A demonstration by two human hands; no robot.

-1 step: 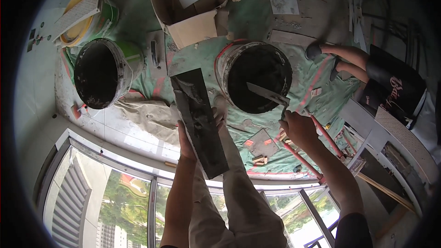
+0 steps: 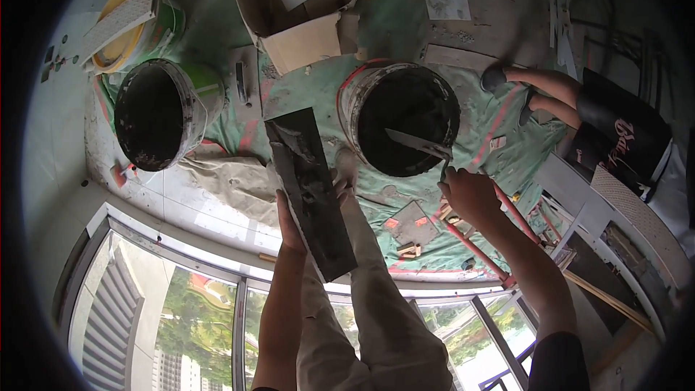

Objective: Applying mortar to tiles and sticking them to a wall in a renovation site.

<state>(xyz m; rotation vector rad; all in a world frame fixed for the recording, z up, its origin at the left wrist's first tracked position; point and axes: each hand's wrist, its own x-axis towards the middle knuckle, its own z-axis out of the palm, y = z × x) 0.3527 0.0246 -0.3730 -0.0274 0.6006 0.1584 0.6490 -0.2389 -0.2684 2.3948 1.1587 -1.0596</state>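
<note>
Nearest the camera, the person's own legs in pale trousers (image 2: 376, 311) ran up the middle of the view, with a window frame (image 2: 239, 282) curving beneath them and treetops far below the glass. The left hand (image 2: 289, 221) was closed around the edge of a long dark tile (image 2: 310, 192), holding it tilted with its grey-smeared face up; the tile's near corner overhung the trousers and its far corner reached toward the cardboard box. The right hand (image 2: 469, 192) was wrapped shut on the handle of a trowel (image 2: 418, 145), whose blade lay out over the rim of the right bucket (image 2: 405, 119), a white-walled pail full of dark mortar. Between that hand and the window edge lay red bars (image 2: 470, 246) and a small square tile offcut (image 2: 411, 223) on a green sheet (image 2: 318, 83), leaving little free floor there. To the left, the left bucket (image 2: 156, 116), also dark inside, stood well apart from the tile, with crumpled beige cloth (image 2: 232, 181) filling the gap. Farther out, an open cardboard box (image 2: 304, 11) sat just beyond both buckets, and a yellow-rimmed pail (image 2: 134, 25) stood at the far left edge. At the right rim, another person's legs (image 2: 543, 90) stretched onto the sheet, close to the right bucket.
</note>
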